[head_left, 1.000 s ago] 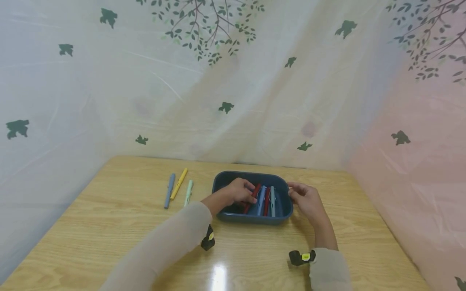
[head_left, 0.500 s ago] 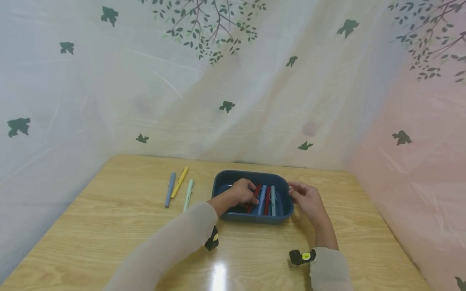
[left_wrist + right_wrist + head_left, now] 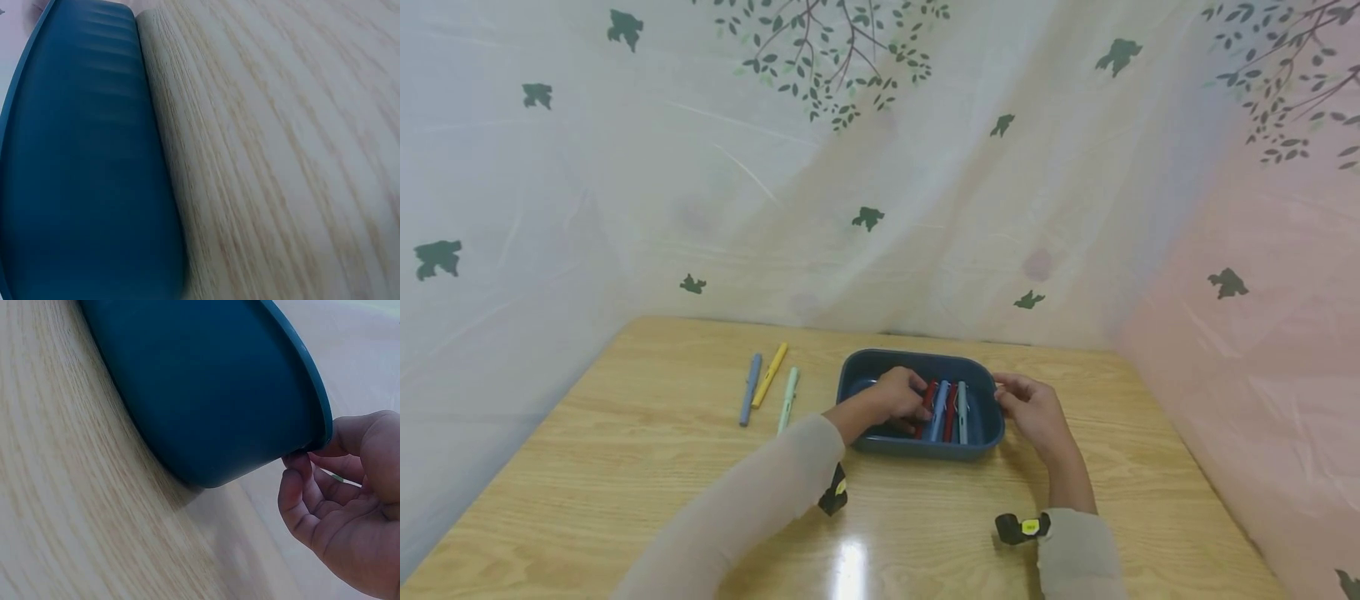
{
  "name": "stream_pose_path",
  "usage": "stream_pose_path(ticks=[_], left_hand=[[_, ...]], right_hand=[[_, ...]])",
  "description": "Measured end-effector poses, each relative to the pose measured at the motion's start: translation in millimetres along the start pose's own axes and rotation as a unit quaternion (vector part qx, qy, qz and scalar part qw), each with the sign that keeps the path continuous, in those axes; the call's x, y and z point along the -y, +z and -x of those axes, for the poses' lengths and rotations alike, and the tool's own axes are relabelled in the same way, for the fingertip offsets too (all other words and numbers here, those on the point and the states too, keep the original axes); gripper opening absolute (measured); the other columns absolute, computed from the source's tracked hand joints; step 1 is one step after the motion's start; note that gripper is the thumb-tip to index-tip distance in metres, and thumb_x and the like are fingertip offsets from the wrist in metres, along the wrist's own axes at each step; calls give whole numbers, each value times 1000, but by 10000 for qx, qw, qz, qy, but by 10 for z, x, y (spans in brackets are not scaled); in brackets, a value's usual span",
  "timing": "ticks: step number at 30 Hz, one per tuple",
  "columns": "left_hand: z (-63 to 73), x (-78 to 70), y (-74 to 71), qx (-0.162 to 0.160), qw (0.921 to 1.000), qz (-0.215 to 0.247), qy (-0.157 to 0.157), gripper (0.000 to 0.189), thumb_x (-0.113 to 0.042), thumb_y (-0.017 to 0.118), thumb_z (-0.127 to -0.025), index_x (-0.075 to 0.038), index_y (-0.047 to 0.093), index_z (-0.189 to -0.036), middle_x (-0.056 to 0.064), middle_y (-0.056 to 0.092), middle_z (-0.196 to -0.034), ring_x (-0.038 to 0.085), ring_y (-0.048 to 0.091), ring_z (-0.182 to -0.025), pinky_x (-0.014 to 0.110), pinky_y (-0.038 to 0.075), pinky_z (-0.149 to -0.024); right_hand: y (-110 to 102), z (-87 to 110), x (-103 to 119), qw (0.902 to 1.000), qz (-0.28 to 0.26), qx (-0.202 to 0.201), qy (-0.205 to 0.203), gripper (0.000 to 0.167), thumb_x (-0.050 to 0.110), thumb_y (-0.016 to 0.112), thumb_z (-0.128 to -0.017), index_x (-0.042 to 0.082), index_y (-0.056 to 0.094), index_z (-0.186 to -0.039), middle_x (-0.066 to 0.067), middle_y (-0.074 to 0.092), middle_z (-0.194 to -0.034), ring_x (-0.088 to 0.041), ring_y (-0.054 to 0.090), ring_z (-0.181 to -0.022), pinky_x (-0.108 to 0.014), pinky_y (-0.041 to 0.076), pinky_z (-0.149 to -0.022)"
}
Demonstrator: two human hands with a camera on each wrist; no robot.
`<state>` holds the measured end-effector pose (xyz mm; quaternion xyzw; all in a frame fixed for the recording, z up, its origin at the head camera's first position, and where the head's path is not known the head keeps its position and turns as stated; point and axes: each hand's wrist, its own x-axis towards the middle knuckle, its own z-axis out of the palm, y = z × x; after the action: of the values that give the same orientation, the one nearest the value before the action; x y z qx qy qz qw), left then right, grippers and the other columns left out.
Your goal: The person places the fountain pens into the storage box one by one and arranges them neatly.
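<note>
A dark blue rectangular box (image 3: pixel 917 450) sits on the wooden table, its outer wall filling the left of the left wrist view. Inside, a row of pens lies side by side: a red pen (image 3: pixel 950 414), a blue pen (image 3: pixel 939 412) and a grey-blue pen (image 3: pixel 962 412). My left hand (image 3: pixel 898 396) reaches into the box and pinches another red pen (image 3: pixel 929 393) at the row's left end; the fingers partly cover it. At the box's right end, my right hand (image 3: pixel 1033 412) pinches the rim between thumb and fingers, as the right wrist view shows.
Left of the box, a slate-blue pen (image 3: pixel 750 390), a yellow pen (image 3: pixel 770 377) and a mint green pen (image 3: pixel 787 400) lie on the table (image 3: pixel 700 467). A printed cloth (image 3: pixel 925 250) hangs behind the table and along its sides.
My left hand has shifted slightly right inside the box, and the red pen under it has turned from slanted to nearer parallel with the others. The right hand stays on the rim.
</note>
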<state>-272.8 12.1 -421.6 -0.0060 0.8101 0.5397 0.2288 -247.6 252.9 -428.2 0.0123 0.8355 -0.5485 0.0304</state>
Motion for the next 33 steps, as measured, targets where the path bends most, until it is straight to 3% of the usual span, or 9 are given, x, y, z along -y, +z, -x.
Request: stream_pose_path(ticks=[11,33], left_hand=[[-48,78,-78,450,9975,537,126,46,17,59,-89,7,55,-134,20,67,-92,21,69,-68,34,64,-63],[-49,57,-68,574,9965,603,114,57,24,64,-82,7,55,-135,19,63,-103,23,68,-74,36,64,-66]], right_hand=[[-10,-12,-5,10000,63,-19,30,34,11,50,-108,6,61,-140,-19,63,-123,-29,62,-113,-29,59,-91],[-11,0,3,9999,101,-14,66,35,11,49,-108,6,60,-141,-17,63,-122,-26,62,-111,-29,59,-91]])
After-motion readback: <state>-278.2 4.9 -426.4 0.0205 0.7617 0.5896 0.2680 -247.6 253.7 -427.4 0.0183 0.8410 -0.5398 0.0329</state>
